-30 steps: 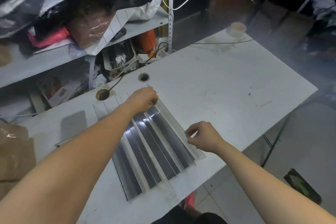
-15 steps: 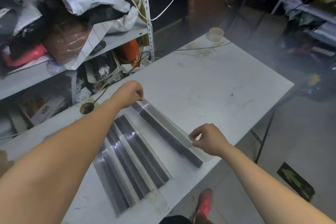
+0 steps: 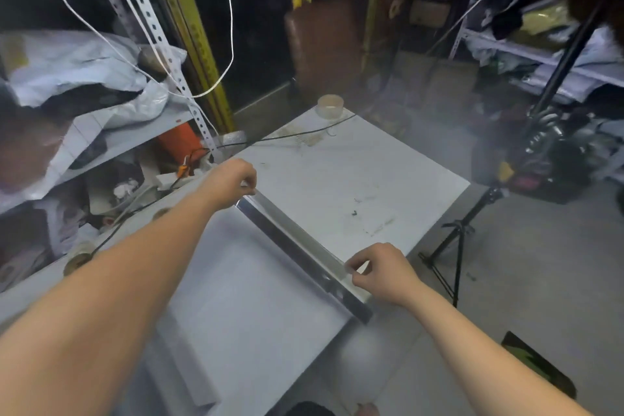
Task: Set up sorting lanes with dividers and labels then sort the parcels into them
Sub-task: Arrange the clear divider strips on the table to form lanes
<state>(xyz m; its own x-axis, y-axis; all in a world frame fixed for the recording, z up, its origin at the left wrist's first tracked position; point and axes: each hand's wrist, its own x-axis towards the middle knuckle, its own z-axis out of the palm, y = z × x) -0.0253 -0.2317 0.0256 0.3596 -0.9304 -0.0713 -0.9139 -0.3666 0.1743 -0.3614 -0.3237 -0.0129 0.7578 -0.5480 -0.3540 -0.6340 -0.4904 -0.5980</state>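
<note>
A long metal divider [image 3: 297, 247], an angled strip with one dark shiny face and one pale face, runs from one grip to the other, low over the white tabletop [image 3: 354, 179]. Whether it rests on the surface or hangs just clear of it cannot be told. The left hand [image 3: 229, 182] has its grip closed on the far end, fingers curled over the strip. The right hand [image 3: 381, 272] pinches it near the near end between thumb and curled fingers. Beyond the left grip a thin black cable [image 3: 287, 137] crosses the tabletop, and farther still a tape roll [image 3: 330, 107] stands at the far corner. Left of the left grip a shelf [image 3: 172, 120] holds bags. Right of the right grip a black tripod [image 3: 456, 247] stands on the floor.
</note>
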